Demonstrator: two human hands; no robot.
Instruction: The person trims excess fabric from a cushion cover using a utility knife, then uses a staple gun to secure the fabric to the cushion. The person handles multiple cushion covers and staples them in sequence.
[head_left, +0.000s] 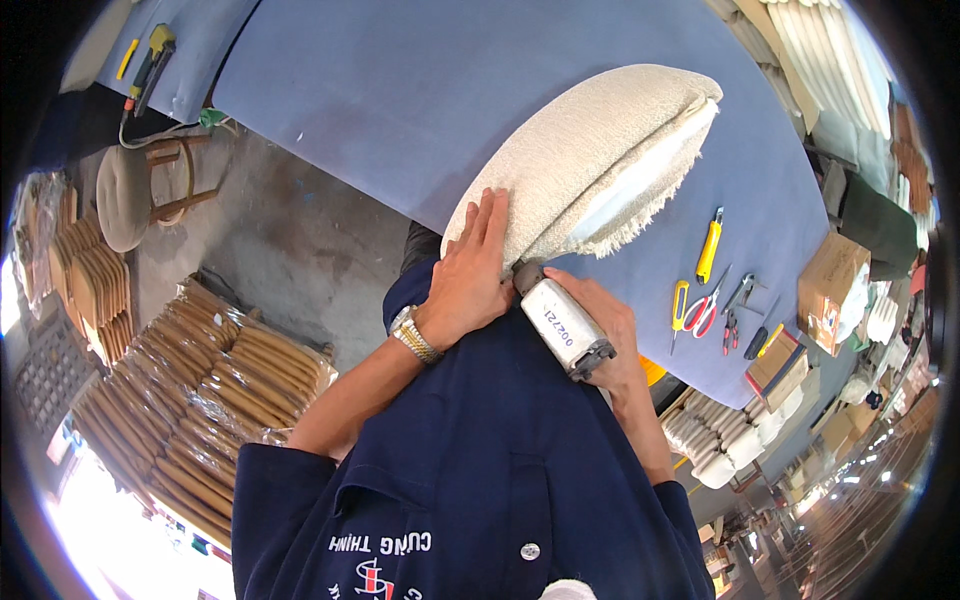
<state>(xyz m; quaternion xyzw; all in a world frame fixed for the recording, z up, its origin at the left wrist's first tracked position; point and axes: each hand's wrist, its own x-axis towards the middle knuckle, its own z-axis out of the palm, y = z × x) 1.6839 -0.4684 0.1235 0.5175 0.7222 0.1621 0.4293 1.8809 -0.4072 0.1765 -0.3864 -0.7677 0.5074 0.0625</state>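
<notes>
A beige fabric-covered seat cushion (pixel 570 150) stands tilted at the front edge of the blue-topped table. On its right side the cover is loose, with a frayed edge and white padding (pixel 645 185) showing inside. My left hand (pixel 472 265) lies against the cushion's near left end, fingers stretched out and pressing on the fabric. Wrapped round a silver and black staple gun (pixel 562 322), my right hand (pixel 610 320) keeps its nose at the cushion's near lower end. My body and the tool hide the exact contact point.
Right of the cushion lie a yellow cutter knife (pixel 709 246), red-handled scissors (pixel 702 317), pliers (pixel 737 300) and a small box (pixel 778 368). Another tool with a cable (pixel 150 70) rests far left. A round stool (pixel 125 200) and wrapped stacked parts (pixel 200 400) stand on the left.
</notes>
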